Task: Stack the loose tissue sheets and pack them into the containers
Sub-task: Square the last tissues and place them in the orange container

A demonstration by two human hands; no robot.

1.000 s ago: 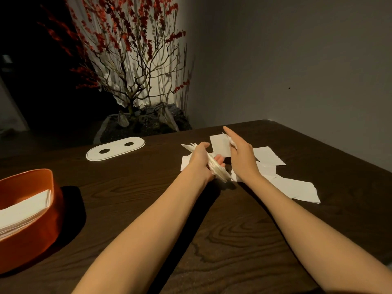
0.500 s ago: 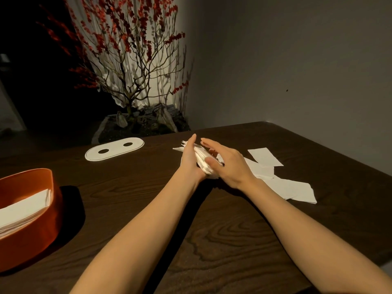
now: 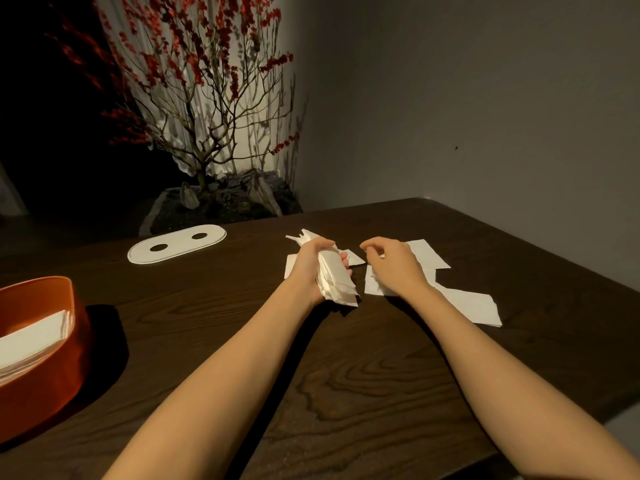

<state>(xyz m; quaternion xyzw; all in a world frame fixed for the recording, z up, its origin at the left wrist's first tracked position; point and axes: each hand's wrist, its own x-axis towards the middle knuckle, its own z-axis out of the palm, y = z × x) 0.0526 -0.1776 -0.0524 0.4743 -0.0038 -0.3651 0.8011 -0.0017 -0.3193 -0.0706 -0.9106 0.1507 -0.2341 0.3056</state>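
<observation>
Nearest, at the left edge, an orange container [image 3: 41,362] sits on the dark wooden counter [image 3: 346,393] with a flat stack of tissues [image 3: 31,341] already inside. Mid-counter, the left hand [image 3: 313,268] grips a thick bundle of gathered sheets [image 3: 334,275], fingers curled round it, the edges fanned and uneven at the far end. The right hand [image 3: 389,263] hovers just beside it over the loose tissue sheets [image 3: 460,299], fingers loosely curled; whether they pinch a sheet cannot be told. Further back lie a white oval lid [image 3: 176,248] with two holes, then a red-blossomed branch arrangement [image 3: 207,109].

Assessment: gathering is under way, with several sheets left. Recommend lifting each sheet by a corner, laying it square on the bundle, and tapping the edges flush before packing.

No brands, labels or legible writing observed.
</observation>
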